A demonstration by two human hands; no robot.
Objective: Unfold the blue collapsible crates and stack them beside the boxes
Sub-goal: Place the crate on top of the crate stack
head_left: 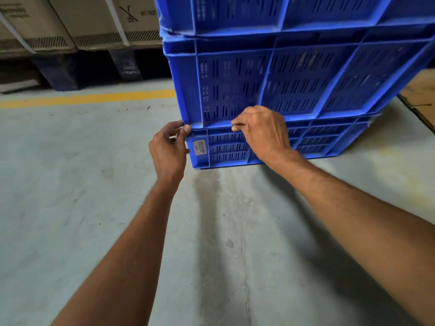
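Observation:
A stack of blue slotted crates stands on the concrete floor. The bottom crate (329, 142) is low and carries a small white label near its left corner. On it sits a tall unfolded middle crate (294, 81), and a top crate (259, 12) runs out of the frame. My left hand (168, 150) pinches the near left corner where the bottom and middle crates meet. My right hand (263, 132) curls its fingers into the seam on the front rim of the bottom crate. Both arms reach in from below.
Strapped cardboard boxes (77, 22) sit on dark pallets (63, 71) at the back left. A yellow floor line (89, 98) runs in front of them. Flattened cardboard (421, 95) lies at the right edge. Grey concrete floor (94, 196) spreads around me.

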